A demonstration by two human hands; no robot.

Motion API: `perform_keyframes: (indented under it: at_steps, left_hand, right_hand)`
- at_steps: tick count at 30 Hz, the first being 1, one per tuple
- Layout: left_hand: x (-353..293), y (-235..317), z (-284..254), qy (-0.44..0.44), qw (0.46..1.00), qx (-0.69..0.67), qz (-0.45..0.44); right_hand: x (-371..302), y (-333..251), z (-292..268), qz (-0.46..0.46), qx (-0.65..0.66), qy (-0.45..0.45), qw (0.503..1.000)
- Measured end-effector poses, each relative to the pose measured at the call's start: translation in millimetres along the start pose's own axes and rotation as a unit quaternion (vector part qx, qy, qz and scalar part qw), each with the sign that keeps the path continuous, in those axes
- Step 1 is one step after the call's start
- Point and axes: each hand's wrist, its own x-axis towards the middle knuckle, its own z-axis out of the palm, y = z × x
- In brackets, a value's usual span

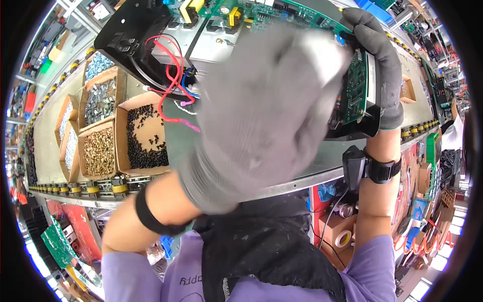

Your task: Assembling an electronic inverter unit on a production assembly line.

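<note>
My left hand (266, 105), in a grey glove, is blurred and close to the camera, covering the middle of the electronics unit. Its fingers are smeared, and a white patch beside them is too blurred to name. My right hand (380, 55), also gloved, grips the right side of the unit's black housing (371, 121), fingers bent over its upper edge. Inside the housing are green circuit boards (356, 88), silver metal blocks (214, 43) and yellow-wrapped components (191, 11). Loose red wires (173, 75) with crimped ends hang out at the left.
Left of the unit, cardboard boxes hold black screws (146, 148), brass-coloured fasteners (99, 151), metal clips (100, 100) and bluish hardware (98, 65). Rollers (93, 189) line the bench edge. Another small carton (407, 89) sits at right. Below, a tape roll (343, 238) lies in a box.
</note>
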Motion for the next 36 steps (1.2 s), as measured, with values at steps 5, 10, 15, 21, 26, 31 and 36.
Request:
perform_keyframes:
  at_steps: [5,10,15,21,26,31,36]
  left_hand:
    - [-40.0,0.1,35.9,-0.225,0.874,-0.222,-0.369]
    - [-39.9,-36.1,44.7,-0.381,0.919,0.004,-0.105]
    - [-41.7,-44.8,56.3,-0.410,0.908,0.072,-0.044]
    - [-51.1,-54.9,66.2,-0.311,0.941,-0.111,-0.072]
    - [-46.5,-58.0,74.3,-0.334,0.919,-0.196,-0.072]
    - [-34.7,-54.2,81.4,-0.367,0.924,-0.105,-0.034]
    - [-31.4,-46.4,81.2,-0.453,0.886,-0.032,-0.093]
  right_hand:
    - [18.1,-16.5,-6.1,0.043,-0.198,-0.152,0.967]
    - [33.5,-43.8,-0.9,0.065,-0.392,-0.286,0.872]
    - [52.1,-59.8,27.4,0.105,-0.544,-0.374,0.743]
    - [61.1,-50.6,39.5,0.068,-0.586,-0.385,0.709]
    - [62.1,-49.0,27.1,0.050,-0.557,-0.396,0.729]
    - [64.9,-44.5,17.8,0.022,-0.556,-0.405,0.725]
    - [65.1,-44.9,19.4,0.013,-0.559,-0.404,0.724]
